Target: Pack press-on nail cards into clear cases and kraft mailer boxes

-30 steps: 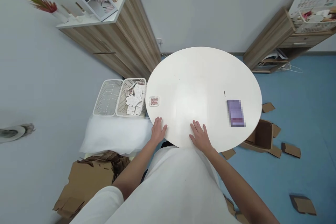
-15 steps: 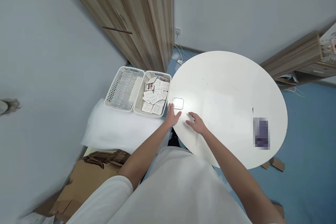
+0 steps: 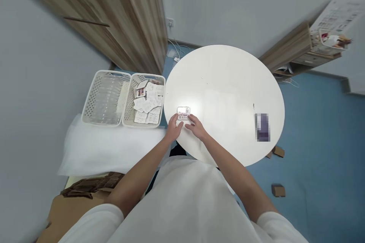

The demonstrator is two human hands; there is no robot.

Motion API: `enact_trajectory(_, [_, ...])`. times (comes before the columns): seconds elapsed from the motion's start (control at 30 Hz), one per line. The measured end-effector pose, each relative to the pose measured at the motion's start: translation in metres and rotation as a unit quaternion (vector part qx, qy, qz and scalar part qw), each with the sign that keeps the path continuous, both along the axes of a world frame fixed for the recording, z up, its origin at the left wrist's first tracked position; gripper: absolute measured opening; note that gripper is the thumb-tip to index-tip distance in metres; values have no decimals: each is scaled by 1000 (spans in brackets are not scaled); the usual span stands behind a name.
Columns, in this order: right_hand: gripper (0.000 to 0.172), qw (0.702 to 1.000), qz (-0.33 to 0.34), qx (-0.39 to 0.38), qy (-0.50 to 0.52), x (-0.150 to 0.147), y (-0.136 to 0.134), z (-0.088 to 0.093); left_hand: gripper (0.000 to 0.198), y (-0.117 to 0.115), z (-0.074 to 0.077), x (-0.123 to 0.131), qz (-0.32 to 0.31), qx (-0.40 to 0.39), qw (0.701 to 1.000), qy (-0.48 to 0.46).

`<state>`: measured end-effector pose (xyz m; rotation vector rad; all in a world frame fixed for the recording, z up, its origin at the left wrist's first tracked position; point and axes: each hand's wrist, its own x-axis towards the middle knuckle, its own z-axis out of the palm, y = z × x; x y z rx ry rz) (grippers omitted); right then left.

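A small clear case (image 3: 183,112) with a patterned card or contents inside lies flat on the white oval table (image 3: 228,83), near its left edge. My left hand (image 3: 173,128) is at the case's near left corner, fingers apart and fingertips close to its side. At the near right corner is my right hand (image 3: 196,127), its fingers also spread, with fingertips at the case's edge. Neither hand is closed around the case.
Left of the table stand a white basket of printed cards (image 3: 148,120) and a white basket of clear plastic cases (image 3: 107,98). A pixelated dark object (image 3: 262,127) lies on the table's right side. Cardboard (image 3: 65,212) is at lower left.
The view has shifted to the right. My right hand has moved in to the case's right side, and a pattern now shows in the case.
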<state>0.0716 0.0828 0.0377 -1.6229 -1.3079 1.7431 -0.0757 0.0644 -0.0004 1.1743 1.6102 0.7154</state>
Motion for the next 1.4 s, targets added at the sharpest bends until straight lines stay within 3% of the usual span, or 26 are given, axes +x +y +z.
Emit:
enact_trajectory(0.2, [46, 995, -19, 67, -74, 84, -50, 3, 51, -30, 13, 65, -96, 26, 995, 5])
enact_trajectory(0.37, [42, 991, -29, 94, -90, 155, -88, -7, 49, -53, 20, 123, -154, 16, 988, 29])
enact_trajectory(0.53, [43, 994, -4, 85, -70, 194, -114, -22, 47, -79, 17, 156, -163, 4, 985, 62])
enact_trajectory(0.8, [41, 987, 67, 108, -100, 201, -130, -30, 46, -110, 24, 164, -151, -5, 981, 118])
enact_trajectory(0.97, [39, 982, 88, 109, -125, 199, -134, -28, 46, -110, 26, 163, -163, -9, 978, 134])
enact_trajectory(1.13, [37, 973, 108, 119, -169, 194, -139, -28, 40, -106, 19, 157, -193, -1, 971, 142])
enact_trajectory(1.27, [37, 953, 127, 152, -228, 191, -141, -26, 38, -103, 14, 150, -232, 32, 959, 161])
enact_trajectory(1.4, [43, 908, 159, 233, -308, 187, -135, -18, 44, -96, 13, 142, -257, 115, 941, 187])
